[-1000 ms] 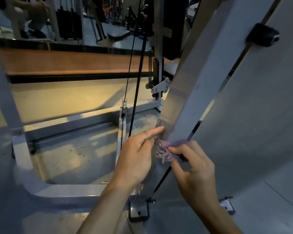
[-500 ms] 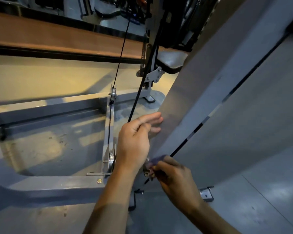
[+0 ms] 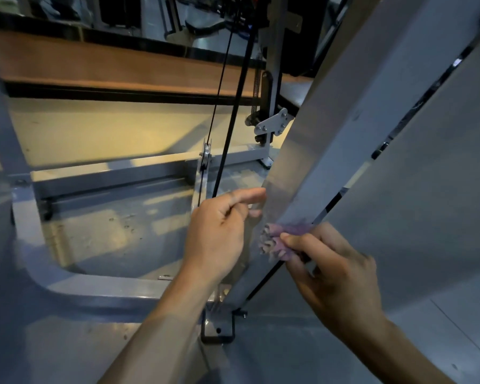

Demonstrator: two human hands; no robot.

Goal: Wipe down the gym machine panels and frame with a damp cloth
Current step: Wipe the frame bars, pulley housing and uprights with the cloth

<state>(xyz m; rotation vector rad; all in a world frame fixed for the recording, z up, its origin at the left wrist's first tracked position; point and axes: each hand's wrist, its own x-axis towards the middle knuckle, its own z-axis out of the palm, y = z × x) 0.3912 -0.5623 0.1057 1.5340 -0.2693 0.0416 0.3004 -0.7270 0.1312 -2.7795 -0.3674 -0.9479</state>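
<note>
Your right hand pinches the cloth, now moved back up the slanted frame beam; your left hand, loosely curled and holding nothing, steadies the beam beside it.

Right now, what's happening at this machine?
A person is wiping a gym machine. The right hand pinches a bunched purple cloth against the slanted grey frame panel, near its lower end. The left hand touches the panel's left edge with an extended finger. A black cable and pulley stand just behind.
</note>
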